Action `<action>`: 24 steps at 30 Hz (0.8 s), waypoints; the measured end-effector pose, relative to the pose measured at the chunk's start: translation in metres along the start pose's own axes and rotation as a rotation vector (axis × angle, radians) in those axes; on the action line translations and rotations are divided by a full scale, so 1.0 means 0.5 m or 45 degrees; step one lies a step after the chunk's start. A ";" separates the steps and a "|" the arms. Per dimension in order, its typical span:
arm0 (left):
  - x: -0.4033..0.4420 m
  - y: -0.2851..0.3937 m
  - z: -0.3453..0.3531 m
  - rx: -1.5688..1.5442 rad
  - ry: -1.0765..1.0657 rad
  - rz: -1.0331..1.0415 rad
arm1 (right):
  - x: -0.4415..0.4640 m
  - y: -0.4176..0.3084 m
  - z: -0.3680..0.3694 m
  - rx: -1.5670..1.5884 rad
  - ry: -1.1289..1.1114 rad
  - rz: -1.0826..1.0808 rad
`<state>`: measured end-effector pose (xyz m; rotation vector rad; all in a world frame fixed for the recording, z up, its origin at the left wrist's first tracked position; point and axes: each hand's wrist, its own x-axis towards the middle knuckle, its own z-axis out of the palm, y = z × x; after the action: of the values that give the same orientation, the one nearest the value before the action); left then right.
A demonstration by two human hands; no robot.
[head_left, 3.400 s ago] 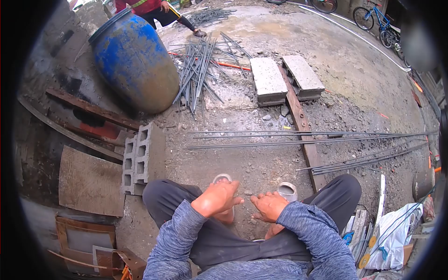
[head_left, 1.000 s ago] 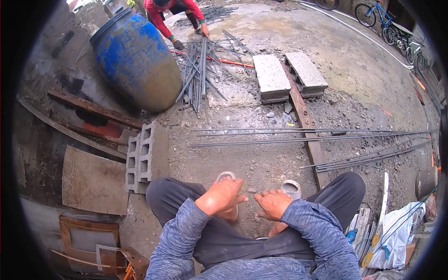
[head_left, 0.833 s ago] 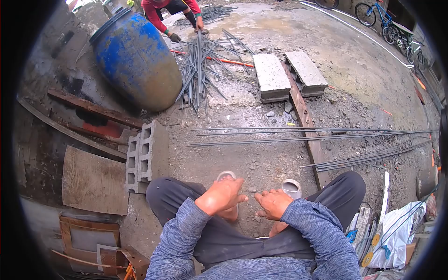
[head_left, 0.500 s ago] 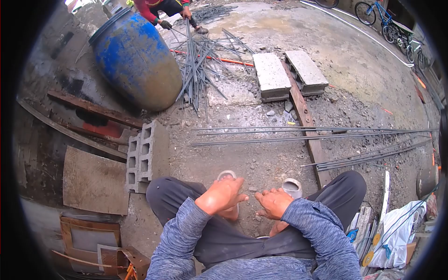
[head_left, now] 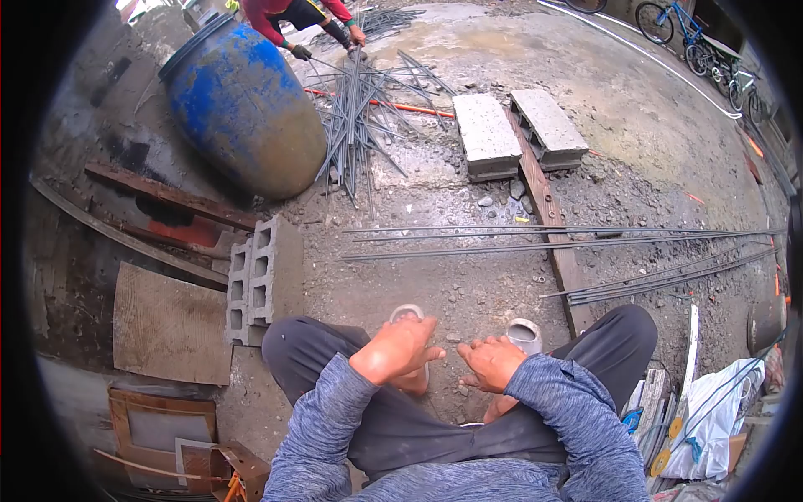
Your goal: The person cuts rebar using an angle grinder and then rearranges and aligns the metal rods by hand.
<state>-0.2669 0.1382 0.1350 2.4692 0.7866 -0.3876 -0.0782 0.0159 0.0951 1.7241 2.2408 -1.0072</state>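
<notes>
My left hand [head_left: 397, 350] hangs above my lap, holding nothing, with fingers loosely stretched and thumb apart. My right hand [head_left: 492, 361] faces it, also free of any object, its fingers spread and slightly bent. A gap separates the two hands. Below them are my bent legs in dark trousers [head_left: 619, 339]. Beyond the left hand shows the tip of a sandal [head_left: 407, 309]. The other sandal [head_left: 524, 329] shows just past my right hand. Thin steel bars [head_left: 452, 251] lie on the ground farther ahead, several of them crossing a wooden plank [head_left: 544, 201].
Hollow concrete blocks [head_left: 288, 276] stand at my left, and more blocks [head_left: 489, 138] rest by the plank. Behind them is a large blue drum [head_left: 242, 109]. A co-worker [head_left: 293, 17] bends over a heap of steel bars [head_left: 347, 125]. White sacking [head_left: 719, 410] lies at the right.
The co-worker's bare hand has moved right and slightly down, with the tops of the bars shifting that way. My own hands have stayed in place.
</notes>
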 end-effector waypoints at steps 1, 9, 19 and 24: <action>0.000 0.000 0.000 -0.002 -0.001 -0.002 | 0.000 0.000 -0.001 0.001 -0.001 0.000; 0.002 -0.014 0.024 -0.074 0.094 0.018 | -0.001 -0.001 -0.002 -0.010 0.005 -0.002; 0.002 -0.003 0.005 0.014 -0.017 -0.005 | 0.001 0.001 0.004 -0.004 0.031 0.002; 0.001 -0.003 0.004 0.005 -0.008 -0.010 | -0.001 0.001 0.001 -0.003 0.010 -0.001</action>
<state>-0.2679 0.1383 0.1326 2.4679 0.7937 -0.3995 -0.0778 0.0152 0.0950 1.7295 2.2462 -0.9999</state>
